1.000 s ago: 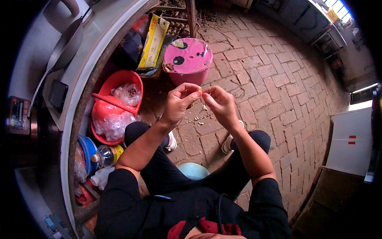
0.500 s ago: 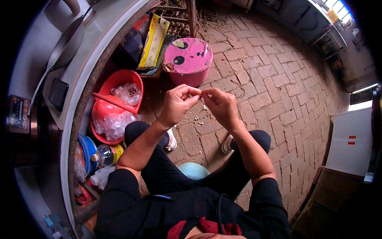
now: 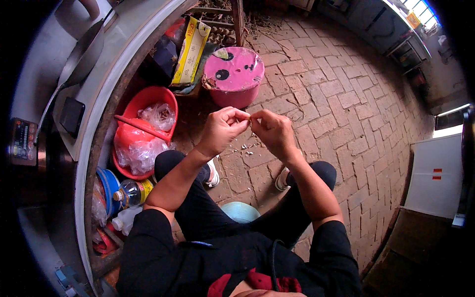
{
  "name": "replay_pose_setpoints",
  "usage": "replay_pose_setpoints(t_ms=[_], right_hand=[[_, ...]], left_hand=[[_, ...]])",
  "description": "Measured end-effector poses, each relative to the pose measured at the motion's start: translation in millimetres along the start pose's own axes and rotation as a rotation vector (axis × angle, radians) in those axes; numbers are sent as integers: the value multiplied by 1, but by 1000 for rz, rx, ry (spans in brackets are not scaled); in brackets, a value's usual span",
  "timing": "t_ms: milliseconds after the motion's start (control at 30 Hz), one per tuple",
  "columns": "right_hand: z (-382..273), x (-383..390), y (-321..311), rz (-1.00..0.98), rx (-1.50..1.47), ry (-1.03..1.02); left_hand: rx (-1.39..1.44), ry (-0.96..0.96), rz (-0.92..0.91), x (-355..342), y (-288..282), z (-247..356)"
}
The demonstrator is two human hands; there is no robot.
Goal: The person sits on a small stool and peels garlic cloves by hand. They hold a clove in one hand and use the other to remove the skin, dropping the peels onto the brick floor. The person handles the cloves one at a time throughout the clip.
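My left hand (image 3: 221, 129) and my right hand (image 3: 274, 132) meet fingertip to fingertip in front of my knees, above the brick floor. Each is closed in a pinch of thumb and forefinger. Whatever sits between the fingertips is too small to make out. Beneath the hands, small pale scraps (image 3: 247, 150) lie scattered on the bricks. A round pink stool (image 3: 237, 74) with a cartoon face on its top stands just beyond my fingers.
To the left stands a red basket (image 3: 174, 106) holding plastic bags. Nearer are a blue basin (image 3: 110, 184) and a clear bottle (image 3: 129, 193). A yellow-and-white carton (image 3: 192, 52) leans behind. A counter (image 3: 115, 64) with a black phone (image 3: 72, 117) runs along the left; white cabinet doors (image 3: 433, 178) are at right.
Both hands hold nearly the same place, fingertips still together. The right hand has shifted slightly left and its fingers have bent a little; the left has barely moved.
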State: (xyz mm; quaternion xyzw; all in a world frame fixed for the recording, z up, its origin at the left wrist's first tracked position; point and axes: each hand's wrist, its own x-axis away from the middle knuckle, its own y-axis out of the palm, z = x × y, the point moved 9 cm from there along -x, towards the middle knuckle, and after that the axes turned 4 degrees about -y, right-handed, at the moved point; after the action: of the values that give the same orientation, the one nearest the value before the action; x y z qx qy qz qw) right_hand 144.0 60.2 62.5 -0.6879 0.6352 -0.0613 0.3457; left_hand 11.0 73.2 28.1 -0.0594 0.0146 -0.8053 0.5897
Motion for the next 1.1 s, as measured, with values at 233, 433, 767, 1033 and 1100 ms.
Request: replay_pose_setpoints(t_ms=[233, 433, 767, 1033, 1100], right_hand=[[1, 0, 5, 9, -3, -25], [7, 1, 5, 13, -67, 11], [15, -2, 3, 20, -203, 57], [27, 3, 16, -47, -501, 237], [32, 5, 19, -118, -523, 321]], left_hand=[[3, 60, 53, -1, 0, -4], [-44, 50, 30, 2, 5, -2], [145, 20, 41, -2, -5, 1], [-162, 130, 110, 5, -10, 21], [-220, 192, 125, 6, -9, 27]])
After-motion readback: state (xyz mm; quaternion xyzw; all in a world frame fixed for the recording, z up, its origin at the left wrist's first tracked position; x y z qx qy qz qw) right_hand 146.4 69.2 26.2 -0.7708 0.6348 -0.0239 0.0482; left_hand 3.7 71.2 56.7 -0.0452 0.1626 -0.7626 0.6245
